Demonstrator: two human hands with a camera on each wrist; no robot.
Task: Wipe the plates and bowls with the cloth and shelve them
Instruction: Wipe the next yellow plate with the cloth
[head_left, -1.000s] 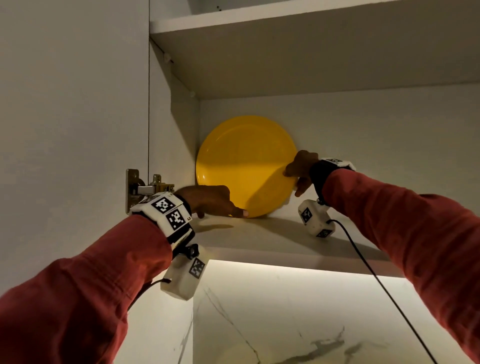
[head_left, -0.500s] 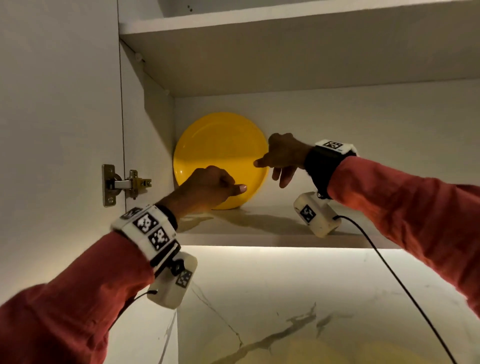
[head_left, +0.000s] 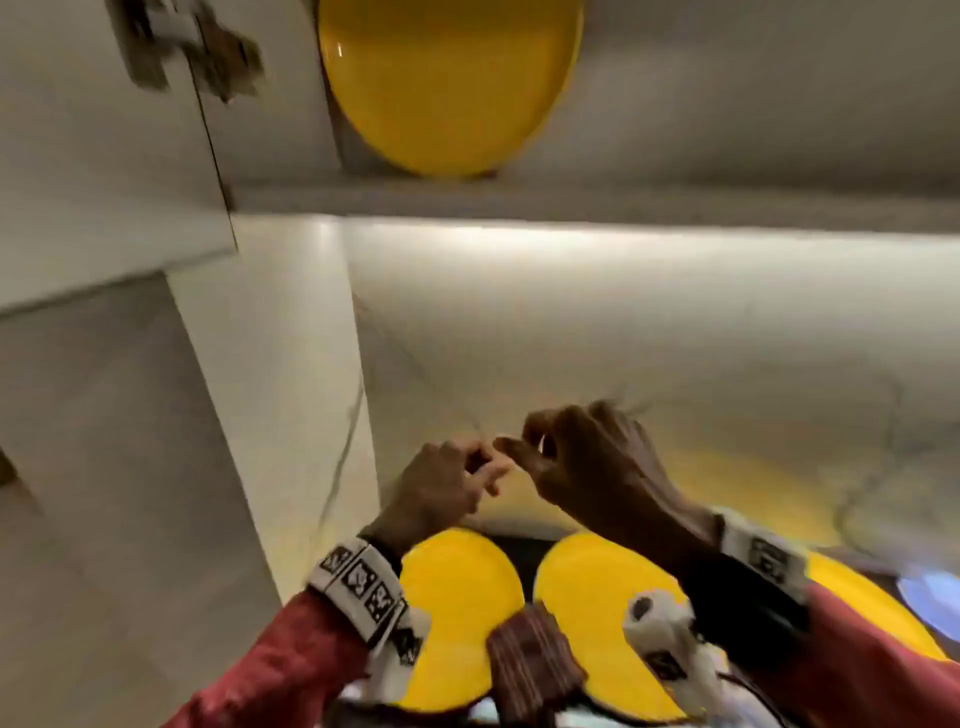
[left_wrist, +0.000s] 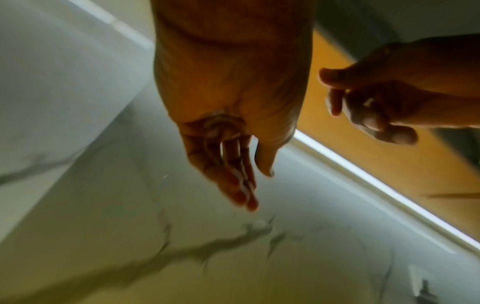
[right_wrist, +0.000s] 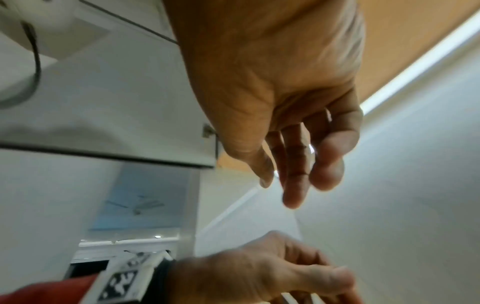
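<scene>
One yellow plate (head_left: 447, 78) stands on edge on the cupboard shelf (head_left: 675, 202), leaning against the back wall. Well below it, in front of the marble wall, my left hand (head_left: 467, 478) and right hand (head_left: 545, 447) hang close together, fingers loosely curled and holding nothing. The left wrist view shows my left hand (left_wrist: 257, 185) with relaxed fingers; the right wrist view shows my right hand (right_wrist: 293, 181) the same. Under my wrists lie three more yellow plates (head_left: 457, 597) (head_left: 587, 613) (head_left: 872, 608) on the counter. A brown striped cloth (head_left: 530, 660) lies between the first two.
The open cupboard door (head_left: 78, 156) with its hinge (head_left: 208, 47) stands at the upper left. A lit strip runs under the shelf above the marble backsplash (head_left: 675, 338). A pale blue object (head_left: 930, 597) shows at the right edge of the counter.
Both hands have let go of the plate on the shelf and dropped down towards the counter. My view has tilted down, so the counter plates and cloth now show.
</scene>
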